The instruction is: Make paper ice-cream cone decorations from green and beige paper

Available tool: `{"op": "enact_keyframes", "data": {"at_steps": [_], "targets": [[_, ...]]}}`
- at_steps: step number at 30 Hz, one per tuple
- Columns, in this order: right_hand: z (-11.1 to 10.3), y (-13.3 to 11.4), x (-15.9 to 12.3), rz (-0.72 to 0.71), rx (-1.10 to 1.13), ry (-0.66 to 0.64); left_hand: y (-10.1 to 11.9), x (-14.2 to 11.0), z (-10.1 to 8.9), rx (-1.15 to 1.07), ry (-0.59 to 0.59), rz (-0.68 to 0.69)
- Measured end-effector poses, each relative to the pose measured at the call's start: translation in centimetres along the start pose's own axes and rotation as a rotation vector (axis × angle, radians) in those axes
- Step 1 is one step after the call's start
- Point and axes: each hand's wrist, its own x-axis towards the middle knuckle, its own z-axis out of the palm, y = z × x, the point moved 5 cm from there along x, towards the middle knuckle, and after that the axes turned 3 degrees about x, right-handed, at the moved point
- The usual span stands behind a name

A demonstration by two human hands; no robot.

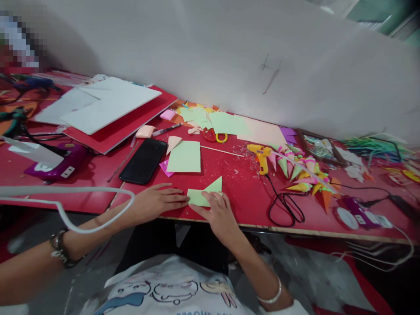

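A folded piece of light green paper (197,197) lies at the table's front edge, with a triangular flap (215,185) sticking out at its upper right. My right hand (218,214) holds the paper down, thumb on its lower edge and bent fingers over its right part. My left hand (160,202) lies flat on the table with fingers stretched out, their tips at the paper's left edge. Just beyond is a light green sheet (184,156), with a pink scrap (166,168) under its left side and a peach paper piece (173,143) at its corner.
A black phone (143,161) lies left of the sheet. To the right are a yellow glue gun (260,157) with a looped cord and several paper cones (303,168). Scissors (220,137) and green sheets (228,123) lie at the back. White boards (111,103) are stacked back left.
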Motion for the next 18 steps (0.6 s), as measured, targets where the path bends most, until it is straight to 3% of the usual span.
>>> {"op": "enact_keyframes", "data": {"at_steps": [10, 18], "targets": [[-1.6, 2.0, -2.3, 0.159, 0.104, -0.059, -0.1, 0.0, 0.3, 0.005, -0.133, -0.035], [-2.5, 3.1, -4.0, 0.315, 0.129, 0.004, -0.3, 0.0, 0.7, 0.013, -0.138, -0.038]]}}
